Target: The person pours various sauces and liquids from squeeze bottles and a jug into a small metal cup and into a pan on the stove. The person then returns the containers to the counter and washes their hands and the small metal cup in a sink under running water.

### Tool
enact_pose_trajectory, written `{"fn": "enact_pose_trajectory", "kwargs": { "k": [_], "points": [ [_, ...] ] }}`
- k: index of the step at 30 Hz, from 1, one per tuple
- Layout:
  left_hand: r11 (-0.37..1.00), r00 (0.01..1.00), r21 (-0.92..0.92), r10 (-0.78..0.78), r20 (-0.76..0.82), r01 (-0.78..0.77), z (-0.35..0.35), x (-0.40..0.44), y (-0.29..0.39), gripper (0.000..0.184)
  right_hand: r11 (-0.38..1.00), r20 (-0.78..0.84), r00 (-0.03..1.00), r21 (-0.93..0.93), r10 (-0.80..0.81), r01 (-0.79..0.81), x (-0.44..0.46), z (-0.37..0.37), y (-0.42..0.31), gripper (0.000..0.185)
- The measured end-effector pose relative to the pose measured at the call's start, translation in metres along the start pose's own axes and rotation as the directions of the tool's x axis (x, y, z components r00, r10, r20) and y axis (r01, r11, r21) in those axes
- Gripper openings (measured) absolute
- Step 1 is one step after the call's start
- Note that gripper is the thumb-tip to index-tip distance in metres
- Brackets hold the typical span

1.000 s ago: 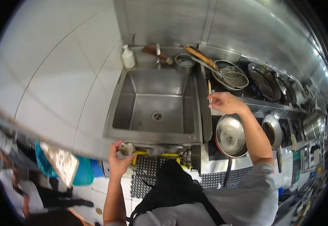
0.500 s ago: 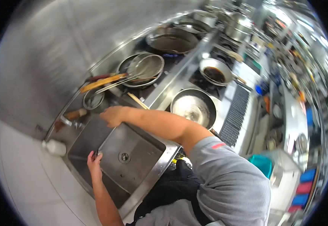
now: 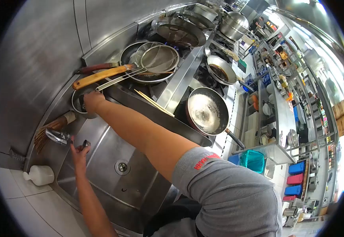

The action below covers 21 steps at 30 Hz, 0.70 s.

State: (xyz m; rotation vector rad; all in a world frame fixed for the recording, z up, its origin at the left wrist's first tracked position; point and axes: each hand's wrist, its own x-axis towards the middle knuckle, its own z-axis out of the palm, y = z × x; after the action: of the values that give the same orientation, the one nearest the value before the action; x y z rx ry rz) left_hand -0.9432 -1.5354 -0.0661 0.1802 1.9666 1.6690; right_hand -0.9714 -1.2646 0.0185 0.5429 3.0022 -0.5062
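My left hand (image 3: 79, 156) is over the left part of the steel sink (image 3: 112, 179), just below the faucet (image 3: 57, 136). Its thumb and fingers pinch a small dark piece (image 3: 86, 143), too small to name. My right arm stretches across the sink, and my right hand (image 3: 93, 102) is at a round metal pot (image 3: 76, 98) in the back corner. Its fingers look curled down at the pot's rim; what they hold, if anything, is hidden. Above that hand lie a wooden-handled strainer (image 3: 160, 58) and a wok (image 3: 130, 53).
A straw brush (image 3: 53, 128) and a white bottle (image 3: 40, 175) stand by the sink. Chopsticks (image 3: 154, 102) lie on the ledge. To the right are a frying pan (image 3: 208, 110), a pan with dark liquid (image 3: 221, 71), and a turquoise bin (image 3: 252, 161).
My right hand has moved up and left from the sink's edge to the round pot. My left hand has shifted left and up toward the faucet. The view has turned slightly.
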Motion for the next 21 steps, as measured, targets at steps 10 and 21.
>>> {"fn": "enact_pose_trajectory", "kwargs": {
  "k": [10, 21],
  "points": [
    [0.991, 0.993, -0.081, 0.113, 0.023, -0.111, -0.018, 0.016, -0.011, 0.088, 0.994, 0.165, 0.985, -0.088, -0.042, 0.057, 0.061, 0.042, 0.019, 0.031],
    [0.991, 0.994, 0.074, 0.11, -0.016, -0.108, -0.01, -0.004, -0.035, 0.092, 0.828, -0.551, 0.639, -0.199, -0.537, 0.525, -0.07, 0.004, -0.031, 0.036]
  ]
}}
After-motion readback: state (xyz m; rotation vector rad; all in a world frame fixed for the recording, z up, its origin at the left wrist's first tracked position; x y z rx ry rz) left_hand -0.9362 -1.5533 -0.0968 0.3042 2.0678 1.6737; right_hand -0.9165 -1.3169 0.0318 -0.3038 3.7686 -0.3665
